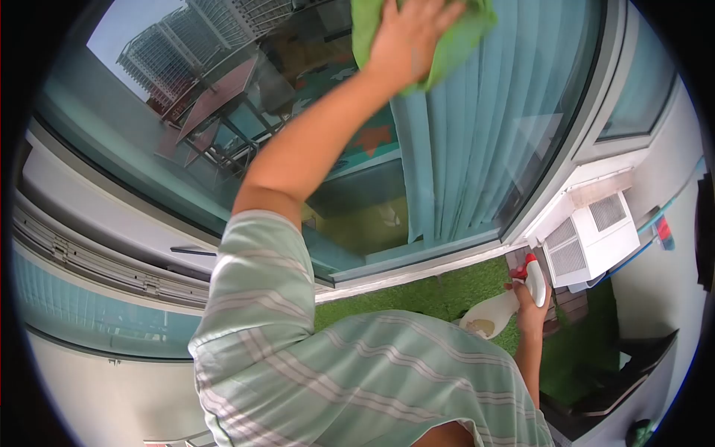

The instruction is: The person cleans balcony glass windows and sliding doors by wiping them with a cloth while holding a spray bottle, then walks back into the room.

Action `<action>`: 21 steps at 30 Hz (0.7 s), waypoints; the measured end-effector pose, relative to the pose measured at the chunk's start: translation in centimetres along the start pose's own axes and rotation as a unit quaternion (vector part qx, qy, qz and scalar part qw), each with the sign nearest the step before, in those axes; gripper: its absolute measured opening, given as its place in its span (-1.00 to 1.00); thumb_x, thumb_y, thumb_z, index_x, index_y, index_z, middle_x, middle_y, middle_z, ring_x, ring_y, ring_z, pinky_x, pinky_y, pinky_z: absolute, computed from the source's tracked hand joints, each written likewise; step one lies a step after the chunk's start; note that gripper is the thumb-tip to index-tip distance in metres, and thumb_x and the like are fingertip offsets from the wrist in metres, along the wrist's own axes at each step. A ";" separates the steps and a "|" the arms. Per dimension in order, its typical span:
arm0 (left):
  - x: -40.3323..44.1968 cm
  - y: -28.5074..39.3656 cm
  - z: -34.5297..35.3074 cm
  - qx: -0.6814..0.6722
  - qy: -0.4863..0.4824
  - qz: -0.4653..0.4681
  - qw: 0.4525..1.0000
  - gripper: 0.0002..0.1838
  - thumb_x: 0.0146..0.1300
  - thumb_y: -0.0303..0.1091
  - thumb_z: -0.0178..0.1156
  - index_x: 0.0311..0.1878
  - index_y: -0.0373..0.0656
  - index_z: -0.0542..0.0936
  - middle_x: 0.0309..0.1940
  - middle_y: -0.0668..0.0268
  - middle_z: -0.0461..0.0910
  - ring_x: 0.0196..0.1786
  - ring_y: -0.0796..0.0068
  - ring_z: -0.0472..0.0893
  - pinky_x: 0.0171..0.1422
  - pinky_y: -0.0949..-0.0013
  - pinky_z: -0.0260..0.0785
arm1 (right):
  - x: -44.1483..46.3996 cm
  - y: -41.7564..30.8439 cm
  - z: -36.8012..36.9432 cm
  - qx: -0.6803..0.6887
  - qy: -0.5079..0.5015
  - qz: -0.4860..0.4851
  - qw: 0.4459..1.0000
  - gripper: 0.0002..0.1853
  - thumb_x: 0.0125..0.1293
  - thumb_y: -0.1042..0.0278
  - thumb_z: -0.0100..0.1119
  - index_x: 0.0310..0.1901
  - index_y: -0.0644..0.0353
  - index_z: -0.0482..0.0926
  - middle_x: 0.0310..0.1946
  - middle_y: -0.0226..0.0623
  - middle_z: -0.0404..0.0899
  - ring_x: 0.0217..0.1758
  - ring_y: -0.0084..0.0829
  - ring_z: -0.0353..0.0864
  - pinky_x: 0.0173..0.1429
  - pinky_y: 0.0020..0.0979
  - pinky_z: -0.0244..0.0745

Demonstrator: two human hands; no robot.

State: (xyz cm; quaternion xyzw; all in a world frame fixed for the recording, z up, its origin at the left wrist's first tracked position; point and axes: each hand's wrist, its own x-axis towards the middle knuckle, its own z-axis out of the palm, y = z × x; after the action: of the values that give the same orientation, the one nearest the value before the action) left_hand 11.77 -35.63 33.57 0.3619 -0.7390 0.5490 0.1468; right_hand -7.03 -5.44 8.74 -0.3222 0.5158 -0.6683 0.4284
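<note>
High on the window pane (477,149), my left hand (410,37) holds a green cloth (458,48) against the glass. Its fingers look somewhat spread over the cloth, and their tips are slightly blurred near the upper edge of the view. Low at the right, my right hand (532,307) is closed around the neck of a spray bottle (491,314). The bottle has a white body and a red and white trigger head, and it tilts with its base toward my body. Part of a label shows on its side.
A white louvred box unit (592,238) sits by the wall at the right, with a blue pole (659,216) beside it. Green artificial turf (417,296) covers the floor below the window frame. Dark panels (618,384) stand at the lower right. Blue curtains hang behind the glass.
</note>
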 end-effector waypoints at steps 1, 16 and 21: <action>-4.3 4.5 1.9 -0.036 0.025 0.072 0.996 -0.29 0.24 0.05 0.02 0.43 0.06 0.15 0.43 0.25 0.10 0.50 0.26 0.00 0.41 -0.15 -0.02 | -0.6 0.3 -0.2 -0.014 -0.005 0.009 1.000 -0.55 0.05 0.62 0.04 0.06 0.37 0.46 -0.22 -0.27 0.52 -0.12 -0.45 0.53 -0.13 -0.40 0.55; -21.8 14.5 10.9 -0.443 -0.238 0.176 0.846 -0.32 0.23 -0.23 0.11 0.42 0.00 0.16 0.37 -0.06 0.08 0.42 -0.05 0.11 0.50 0.02 -0.08 | -1.9 2.8 -5.4 -0.108 -0.024 0.013 0.994 -0.63 -0.02 0.62 0.10 -0.08 0.29 0.52 -0.30 -0.35 0.53 -0.20 -0.53 0.48 -0.14 -0.47 0.42; -2.5 -14.1 -5.1 -0.206 0.034 -0.083 0.975 -0.31 0.24 0.19 0.02 0.32 -0.03 0.30 0.27 0.09 0.32 0.34 0.02 0.22 0.38 -0.06 0.05 | -1.1 1.1 -4.2 -0.088 -0.080 0.001 0.993 -0.61 -0.01 0.63 0.08 -0.06 0.31 0.51 -0.30 -0.34 0.53 -0.21 -0.52 0.49 -0.09 -0.48 0.41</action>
State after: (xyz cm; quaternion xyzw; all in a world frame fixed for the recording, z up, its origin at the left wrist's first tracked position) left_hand 22.42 -31.91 43.73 0.3649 -0.7979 0.3833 0.2884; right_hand -9.98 -2.81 6.60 -0.4110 0.5370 -0.5915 0.4390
